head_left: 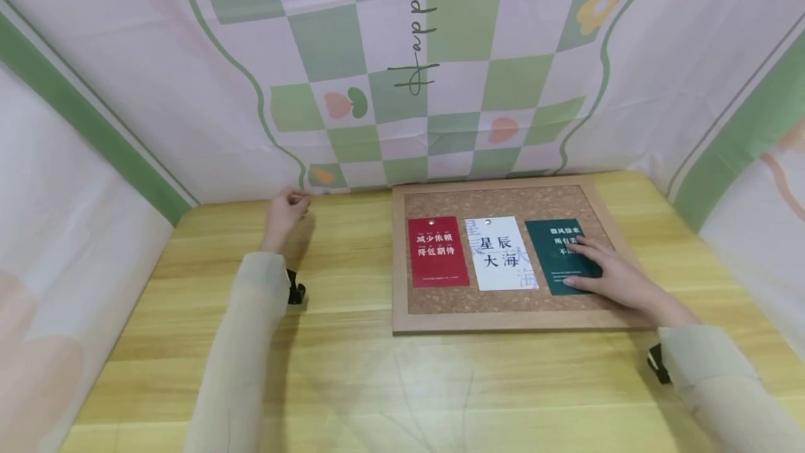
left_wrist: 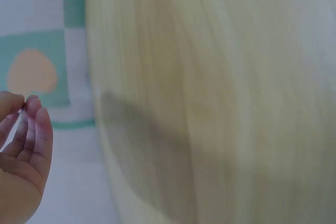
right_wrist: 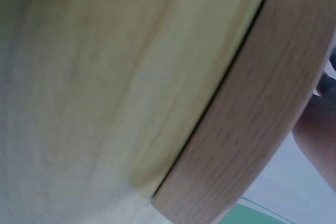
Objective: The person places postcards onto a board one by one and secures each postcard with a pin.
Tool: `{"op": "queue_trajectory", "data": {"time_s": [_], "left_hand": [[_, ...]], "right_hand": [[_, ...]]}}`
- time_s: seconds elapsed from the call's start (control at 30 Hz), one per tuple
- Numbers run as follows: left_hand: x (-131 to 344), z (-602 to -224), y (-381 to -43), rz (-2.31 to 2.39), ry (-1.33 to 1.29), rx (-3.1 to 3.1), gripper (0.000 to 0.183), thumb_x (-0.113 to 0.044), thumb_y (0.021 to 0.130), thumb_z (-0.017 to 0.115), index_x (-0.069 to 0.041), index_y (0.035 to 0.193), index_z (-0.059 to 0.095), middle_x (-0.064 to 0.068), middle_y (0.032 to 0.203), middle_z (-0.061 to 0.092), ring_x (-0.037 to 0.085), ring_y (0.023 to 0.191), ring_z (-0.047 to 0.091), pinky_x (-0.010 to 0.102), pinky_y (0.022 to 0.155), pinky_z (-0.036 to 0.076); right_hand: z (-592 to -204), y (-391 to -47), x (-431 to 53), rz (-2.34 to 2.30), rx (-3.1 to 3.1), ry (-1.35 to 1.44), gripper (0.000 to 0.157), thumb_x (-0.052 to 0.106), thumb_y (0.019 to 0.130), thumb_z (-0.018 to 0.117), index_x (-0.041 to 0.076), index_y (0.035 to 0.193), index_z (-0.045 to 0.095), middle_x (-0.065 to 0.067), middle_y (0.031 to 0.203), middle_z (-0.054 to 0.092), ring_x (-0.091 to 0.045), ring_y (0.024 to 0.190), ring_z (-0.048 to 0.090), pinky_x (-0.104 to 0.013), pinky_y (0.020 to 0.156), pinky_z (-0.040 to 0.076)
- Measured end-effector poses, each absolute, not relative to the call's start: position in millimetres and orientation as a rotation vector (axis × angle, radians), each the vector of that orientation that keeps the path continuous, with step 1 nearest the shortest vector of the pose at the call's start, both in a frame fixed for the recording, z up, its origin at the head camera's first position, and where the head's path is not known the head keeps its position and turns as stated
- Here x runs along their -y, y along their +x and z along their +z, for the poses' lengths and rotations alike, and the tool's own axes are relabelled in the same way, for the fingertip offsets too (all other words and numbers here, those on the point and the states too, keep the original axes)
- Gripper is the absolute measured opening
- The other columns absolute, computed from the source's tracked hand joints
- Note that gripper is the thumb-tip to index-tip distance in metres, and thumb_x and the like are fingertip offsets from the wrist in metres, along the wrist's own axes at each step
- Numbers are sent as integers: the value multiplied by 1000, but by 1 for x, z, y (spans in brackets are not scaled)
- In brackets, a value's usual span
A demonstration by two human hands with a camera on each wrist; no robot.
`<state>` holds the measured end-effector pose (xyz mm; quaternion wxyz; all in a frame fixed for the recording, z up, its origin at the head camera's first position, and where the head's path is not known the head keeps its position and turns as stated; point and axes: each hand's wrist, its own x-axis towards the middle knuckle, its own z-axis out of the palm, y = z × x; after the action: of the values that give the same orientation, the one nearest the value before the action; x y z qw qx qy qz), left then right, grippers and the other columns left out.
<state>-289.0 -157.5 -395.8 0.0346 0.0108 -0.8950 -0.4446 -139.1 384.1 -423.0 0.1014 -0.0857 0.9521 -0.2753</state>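
Note:
On a wood-framed cork board (head_left: 440, 303) lie three cards in a row. The red card (head_left: 438, 268) and the white card (head_left: 497, 275) each have a silvery dot near the top edge. My right hand (head_left: 613, 278) rests on the dark green card (head_left: 547, 247) with fingers apart, covering its right side; no dot shows on this card. Left of the board, over the table's far edge, my left hand (head_left: 286, 219) pinches a tiny dark pin-like thing (left_wrist: 23, 107) between thumb and fingertips. Its exact kind I cannot tell. In the right wrist view the board's frame (right_wrist: 236, 114) hides most of the right hand.
The board sits on a light wooden table (head_left: 352, 383), toward its far right. A patterned cloth (head_left: 390, 26) hangs right behind the far edge, and cloth walls stand at both sides. Black wrist mounts (head_left: 295, 289) protrude from the sleeves.

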Motion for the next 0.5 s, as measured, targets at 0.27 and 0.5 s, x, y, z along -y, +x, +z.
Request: {"op": "queue_trajectory", "data": {"time_s": [0.27,0.5], "left_hand": [[127,-390,-293,-1503,-82,2720,30,-13,96,54,5,120,60,25,117,65,29,92,65,21,73,57],[101,-385,-293,-1684,-96,2675,32,-12,96,55,5,122,59,29,117,63,8,75,60,24,75,58]], "right_hand": [[-425,-140,-385,-802,-2820,-264,80,35,87,68,-6,144,31,-37,151,14,-61,134,16,-74,100,23],[-424,-139,-384,-821,-2811,-247,81,37,86,68,-6,144,31,-36,152,14,-61,134,15,-75,101,22]]}}
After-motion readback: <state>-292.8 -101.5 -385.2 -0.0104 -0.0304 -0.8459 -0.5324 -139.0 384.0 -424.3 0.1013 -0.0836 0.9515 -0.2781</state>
